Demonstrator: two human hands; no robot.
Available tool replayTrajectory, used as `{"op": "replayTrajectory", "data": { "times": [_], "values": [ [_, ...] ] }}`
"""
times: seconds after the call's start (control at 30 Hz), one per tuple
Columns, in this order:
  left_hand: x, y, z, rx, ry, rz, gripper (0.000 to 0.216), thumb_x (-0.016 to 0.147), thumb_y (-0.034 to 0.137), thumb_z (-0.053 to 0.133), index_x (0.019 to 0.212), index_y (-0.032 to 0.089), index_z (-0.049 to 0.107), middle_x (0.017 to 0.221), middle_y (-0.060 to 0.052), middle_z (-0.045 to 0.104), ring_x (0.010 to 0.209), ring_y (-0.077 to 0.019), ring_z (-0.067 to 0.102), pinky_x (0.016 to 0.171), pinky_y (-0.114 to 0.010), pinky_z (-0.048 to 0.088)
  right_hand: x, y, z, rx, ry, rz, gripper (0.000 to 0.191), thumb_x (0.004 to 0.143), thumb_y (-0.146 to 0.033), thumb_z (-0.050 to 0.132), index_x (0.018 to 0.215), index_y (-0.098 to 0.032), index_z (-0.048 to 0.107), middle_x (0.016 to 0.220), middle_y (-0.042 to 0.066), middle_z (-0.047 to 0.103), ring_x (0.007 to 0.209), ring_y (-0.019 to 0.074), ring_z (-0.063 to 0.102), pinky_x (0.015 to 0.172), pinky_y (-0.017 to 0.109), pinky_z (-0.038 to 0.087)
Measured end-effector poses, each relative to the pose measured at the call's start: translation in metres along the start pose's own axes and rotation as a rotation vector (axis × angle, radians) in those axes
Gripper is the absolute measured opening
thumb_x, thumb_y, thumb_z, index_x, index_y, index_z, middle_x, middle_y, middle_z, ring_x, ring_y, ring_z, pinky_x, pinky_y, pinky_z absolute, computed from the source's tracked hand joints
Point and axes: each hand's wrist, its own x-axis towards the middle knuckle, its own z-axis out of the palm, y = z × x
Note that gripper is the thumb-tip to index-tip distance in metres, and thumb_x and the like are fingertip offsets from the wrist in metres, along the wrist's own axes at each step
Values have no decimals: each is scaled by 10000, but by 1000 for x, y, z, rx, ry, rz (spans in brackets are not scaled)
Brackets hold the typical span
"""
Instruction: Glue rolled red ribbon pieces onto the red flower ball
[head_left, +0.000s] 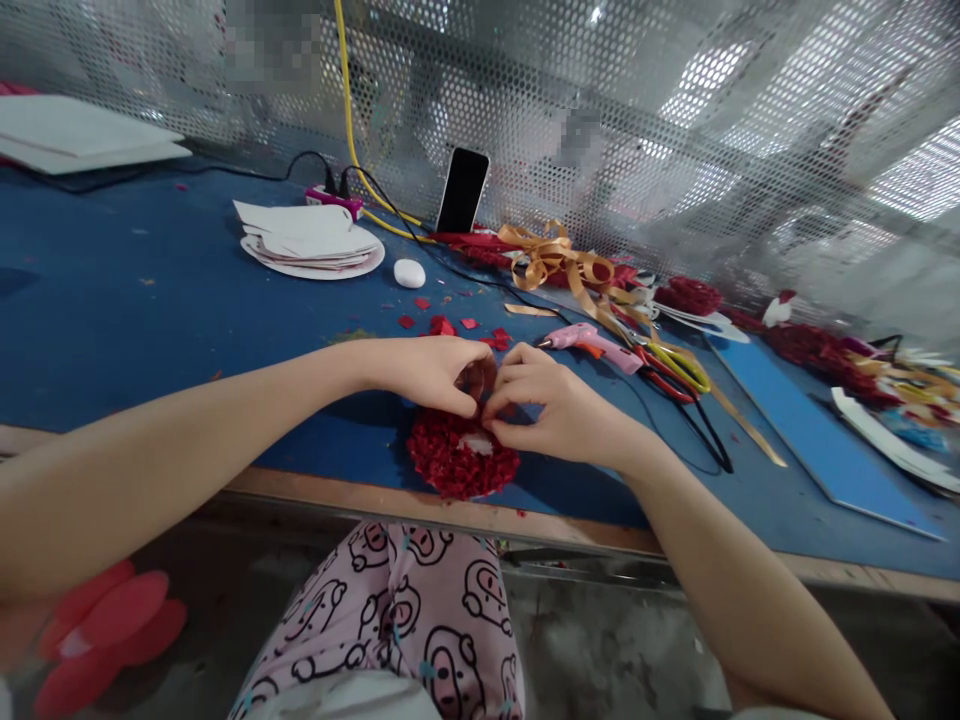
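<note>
A round, ruffled dark-red paper flower (442, 462) lies at the table's front edge, a whitish patch showing near its middle. Over its far side my left hand (435, 368) is curled, thumb and fingers brought together. From the right, my right hand (551, 402) meets it, fingertips pinched close to my left thumb. Something dark red shows between the two hands, but fingers hide what it is. Just beyond them lie small red paper scraps (442, 325). A pink glue gun (592, 343) rests to the right, beside scissors with yellow handles (679, 366) and a red-handled tool (664, 375).
Behind stand a stack of white paper discs (315, 245), a white oval object (409, 273) and a phone (463, 190) leaning on perforated metal mesh (637, 120). Gold ribbon (559, 258) is heaped at the back. A blue board (817, 440) lies at right; black cables cross the table.
</note>
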Motion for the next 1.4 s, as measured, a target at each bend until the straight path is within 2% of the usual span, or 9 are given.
{"op": "replayTrajectory", "data": {
  "times": [0.3,0.47,0.63,0.8,1.0,1.2,1.4],
  "values": [
    [1,-2,-1,-7,-28,19,198,708,212,650,892,212,576,876,-26,657,720,-167,594,622,-263,418,1,-4,-1,-33,-2,42,147,749,-83,740,778,-226,741,719,3,669,866,194,511,781,345,472],
    [1,-2,-3,24,-78,3,236,742,234,626,969,191,577,1005,-52,672,829,-175,614,691,-257,436,0,-7,-8,-16,23,81,97,811,-127,704,858,-205,737,748,17,633,811,176,509,734,324,447],
    [2,0,-5,30,-119,-7,338,760,255,610,1080,150,581,1070,-79,670,895,-189,616,742,-271,454,-4,-5,-18,70,2,-46,201,882,-108,580,926,-192,758,809,46,638,871,184,477,790,337,432],
    [1,0,-5,23,-106,-30,348,767,290,621,1088,167,564,1042,-65,680,873,-184,625,742,-270,459,-3,0,-15,51,-83,-179,267,859,-105,579,990,-210,786,834,52,636,881,190,439,834,362,419],
    [1,1,-4,37,-89,-39,328,742,270,614,1052,167,582,1036,-77,685,876,-194,635,737,-274,462,-4,5,-10,-73,-54,-169,260,838,-120,583,965,-216,788,825,48,641,871,196,448,824,384,396],
    [2,0,-3,4,-68,-31,328,728,256,595,1046,175,591,1023,-73,703,881,-192,648,756,-268,466,-4,3,-11,-85,-7,-192,261,839,-106,562,953,-200,777,771,38,633,843,190,446,800,374,389],
    [3,-2,-3,-27,-64,-37,277,747,246,559,1016,184,588,1050,-66,705,930,-199,646,771,-265,473,-2,2,-10,-65,-64,-233,281,855,-121,558,1012,-212,773,826,48,652,856,189,443,824,371,399]
  ]
}}
